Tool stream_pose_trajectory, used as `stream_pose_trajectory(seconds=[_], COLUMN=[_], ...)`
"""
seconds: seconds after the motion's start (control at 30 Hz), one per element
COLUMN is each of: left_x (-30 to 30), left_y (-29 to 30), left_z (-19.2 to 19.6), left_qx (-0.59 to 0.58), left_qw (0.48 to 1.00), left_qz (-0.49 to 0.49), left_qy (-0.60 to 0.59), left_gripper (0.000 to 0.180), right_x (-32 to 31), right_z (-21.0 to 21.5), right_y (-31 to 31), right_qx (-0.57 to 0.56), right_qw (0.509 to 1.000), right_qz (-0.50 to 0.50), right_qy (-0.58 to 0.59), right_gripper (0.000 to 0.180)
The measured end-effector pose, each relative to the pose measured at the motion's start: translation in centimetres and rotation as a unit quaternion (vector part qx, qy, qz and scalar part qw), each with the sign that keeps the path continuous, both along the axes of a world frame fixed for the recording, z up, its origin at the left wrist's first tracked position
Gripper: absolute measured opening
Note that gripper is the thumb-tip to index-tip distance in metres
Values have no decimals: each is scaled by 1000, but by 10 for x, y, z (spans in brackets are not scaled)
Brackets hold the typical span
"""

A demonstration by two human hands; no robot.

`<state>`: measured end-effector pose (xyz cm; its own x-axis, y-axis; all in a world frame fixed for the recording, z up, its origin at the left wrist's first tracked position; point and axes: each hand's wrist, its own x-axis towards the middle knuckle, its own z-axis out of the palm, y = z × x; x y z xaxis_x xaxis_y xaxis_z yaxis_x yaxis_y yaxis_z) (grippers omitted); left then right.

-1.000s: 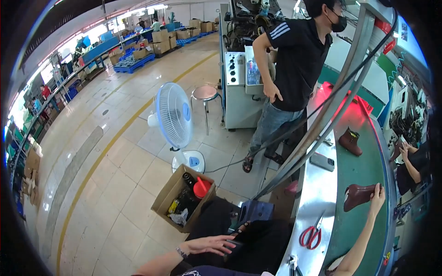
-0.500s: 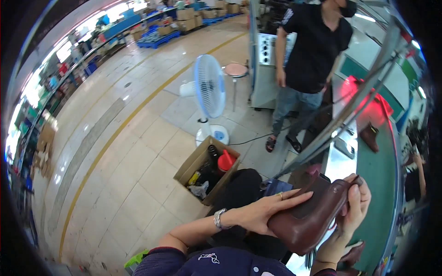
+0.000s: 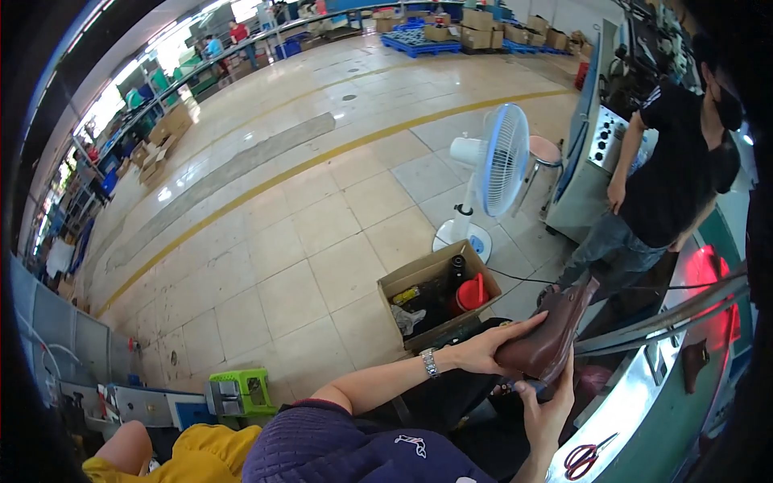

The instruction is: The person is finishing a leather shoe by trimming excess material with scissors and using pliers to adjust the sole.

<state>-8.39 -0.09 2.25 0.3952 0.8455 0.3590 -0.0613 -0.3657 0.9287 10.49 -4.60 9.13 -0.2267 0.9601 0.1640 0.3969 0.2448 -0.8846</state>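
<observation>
A brown leather ankle boot (image 3: 554,338) is held up in front of me, tilted with its shaft to the upper right. My left hand (image 3: 489,348) grips it from the left, fingers along its side; a metal watch circles that wrist. Lower down, my right hand (image 3: 551,402) has its thumb and fingers at the boot's lower end. Red-handled scissors (image 3: 589,457) lie on the shiny metal bench edge (image 3: 620,402), near my right forearm. Another brown boot (image 3: 694,366) rests on the green belt (image 3: 684,423) at the right.
Beyond my hands, a cardboard box (image 3: 403,286) holds a red container and bottles. A white-blue fan (image 3: 503,161) stands behind it, its cable on the floor. At right, a person in black (image 3: 672,173) stands beside a machine. A green stool (image 3: 256,392) and a person in yellow (image 3: 213,452) are at lower left.
My view has swung left, showing more floor. My right hand has moved from the boot's upper end to its lower end, and the boot has been turned. My left hand still holds it.
</observation>
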Motion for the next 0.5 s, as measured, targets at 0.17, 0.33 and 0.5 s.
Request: stream_pose_trajectory(seconds=[0.17,0.33,0.5], left_x=[-3,-14,1], left_y=[19,9,8], left_z=[-28,-14,-37], left_qx=[39,-153,-122], left_qw=[997,984,989], left_qz=[-32,-43,-62], left_qy=[59,-79,-48], left_gripper=[111,118,125], right_x=[11,4,21], right_z=[-8,-2,-12], right_y=[11,25,10], right_qx=[16,25,71], right_qw=[997,997,994], right_qz=[-12,57,36], right_qy=[-68,-40,-68], right_gripper=[77,79,81])
